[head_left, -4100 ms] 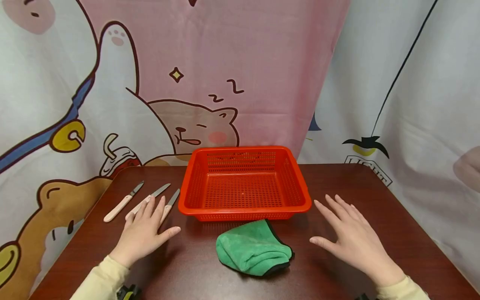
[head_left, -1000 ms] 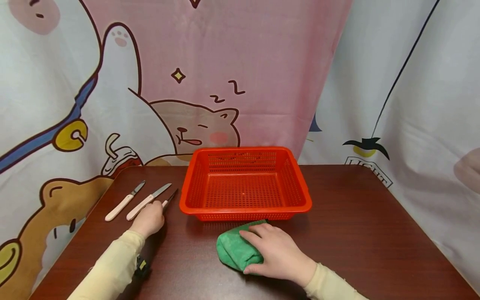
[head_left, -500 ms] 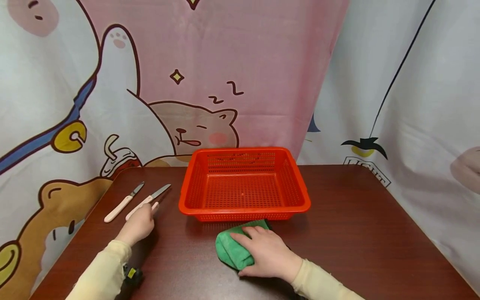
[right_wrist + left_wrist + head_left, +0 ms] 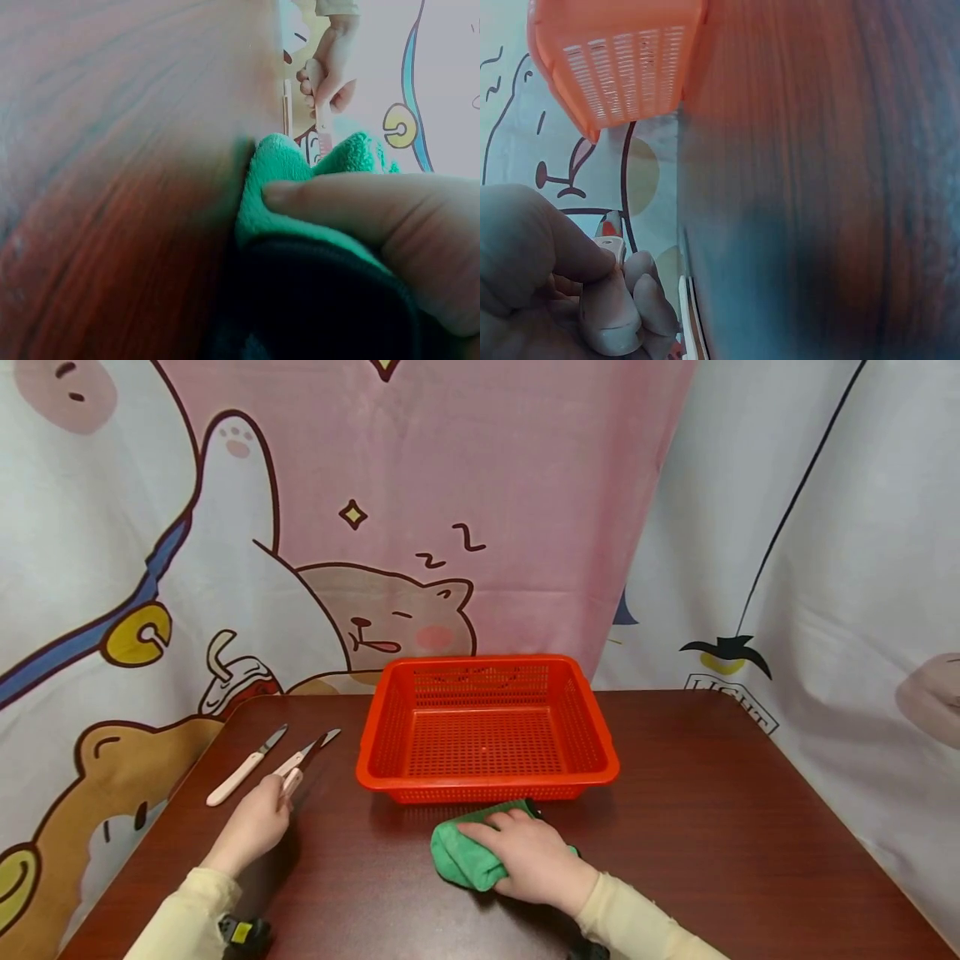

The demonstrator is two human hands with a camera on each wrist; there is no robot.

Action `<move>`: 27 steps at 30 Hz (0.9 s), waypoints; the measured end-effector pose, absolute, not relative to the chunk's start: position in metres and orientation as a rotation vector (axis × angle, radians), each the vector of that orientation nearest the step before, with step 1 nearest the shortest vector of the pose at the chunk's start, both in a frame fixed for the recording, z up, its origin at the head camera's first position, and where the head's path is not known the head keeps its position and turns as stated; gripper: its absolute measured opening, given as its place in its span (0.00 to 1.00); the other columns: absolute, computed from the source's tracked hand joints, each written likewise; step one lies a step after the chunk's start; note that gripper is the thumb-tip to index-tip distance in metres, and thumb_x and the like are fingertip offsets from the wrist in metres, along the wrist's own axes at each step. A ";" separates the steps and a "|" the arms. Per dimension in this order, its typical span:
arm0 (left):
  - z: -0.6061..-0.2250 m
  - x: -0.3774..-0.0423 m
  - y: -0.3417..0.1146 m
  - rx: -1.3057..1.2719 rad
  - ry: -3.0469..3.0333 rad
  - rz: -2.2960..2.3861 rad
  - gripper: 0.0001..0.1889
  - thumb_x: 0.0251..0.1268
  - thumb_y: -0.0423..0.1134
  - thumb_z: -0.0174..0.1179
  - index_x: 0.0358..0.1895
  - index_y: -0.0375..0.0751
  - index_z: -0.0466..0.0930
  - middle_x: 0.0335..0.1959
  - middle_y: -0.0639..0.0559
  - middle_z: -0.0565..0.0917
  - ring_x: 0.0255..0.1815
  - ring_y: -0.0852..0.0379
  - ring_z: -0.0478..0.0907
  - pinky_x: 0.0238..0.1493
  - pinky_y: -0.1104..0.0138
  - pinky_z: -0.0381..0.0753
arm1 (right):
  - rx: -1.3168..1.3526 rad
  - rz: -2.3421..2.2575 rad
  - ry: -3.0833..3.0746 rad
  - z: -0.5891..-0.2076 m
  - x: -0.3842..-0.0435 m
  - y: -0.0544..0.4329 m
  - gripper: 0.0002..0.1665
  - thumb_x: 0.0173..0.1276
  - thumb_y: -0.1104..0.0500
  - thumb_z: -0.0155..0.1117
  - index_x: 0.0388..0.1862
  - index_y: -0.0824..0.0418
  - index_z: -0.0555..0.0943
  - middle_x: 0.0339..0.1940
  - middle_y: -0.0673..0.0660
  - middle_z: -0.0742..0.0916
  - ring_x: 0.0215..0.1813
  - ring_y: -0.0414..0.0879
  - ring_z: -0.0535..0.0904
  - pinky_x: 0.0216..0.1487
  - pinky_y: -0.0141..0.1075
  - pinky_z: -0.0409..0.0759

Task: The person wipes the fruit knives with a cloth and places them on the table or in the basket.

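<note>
My left hand (image 4: pixel 251 827) pinches a small knife by its pale handle (image 4: pixel 609 311), holding it above the table with the blade pointing up and away. A second knife (image 4: pixel 288 766) lies just behind, partly hidden by the hand and the held knife. Farther left, another pale-handled knife (image 4: pixel 235 779) lies on the table. My right hand (image 4: pixel 542 862) grips a folded green cloth (image 4: pixel 461 857) with dark edging, thumb pressed on its near side in the right wrist view. The cloth is bunched under the fingers, and the palm hides part of it.
A red perforated plastic basket (image 4: pixel 487 782) stands at the back middle of the dark wooden table (image 4: pixel 720 827), just beyond the cloth. A printed curtain (image 4: pixel 540 510) hangs close behind the table's far edge.
Earlier both hands were spread and held nothing. The left hand has since picked up the rightmost knife and drawn it left and nearer. The right hand has come onto the cloth and gripped it.
</note>
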State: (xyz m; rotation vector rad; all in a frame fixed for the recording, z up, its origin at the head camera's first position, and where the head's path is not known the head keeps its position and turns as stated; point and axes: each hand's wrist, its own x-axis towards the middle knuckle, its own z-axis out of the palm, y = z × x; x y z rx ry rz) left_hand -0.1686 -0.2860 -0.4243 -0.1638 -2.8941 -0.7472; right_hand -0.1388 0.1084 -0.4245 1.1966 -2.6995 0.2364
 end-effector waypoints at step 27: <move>-0.387 -0.156 -0.264 -0.259 -2.670 -0.838 0.10 0.63 0.18 0.54 0.46 0.25 0.71 0.30 0.44 0.78 0.26 0.53 0.74 0.25 0.65 0.73 | 1.175 0.373 -2.536 -0.411 -0.141 0.118 0.41 0.48 0.68 0.73 0.63 0.44 0.78 0.44 0.48 0.83 0.41 0.45 0.80 0.27 0.33 0.76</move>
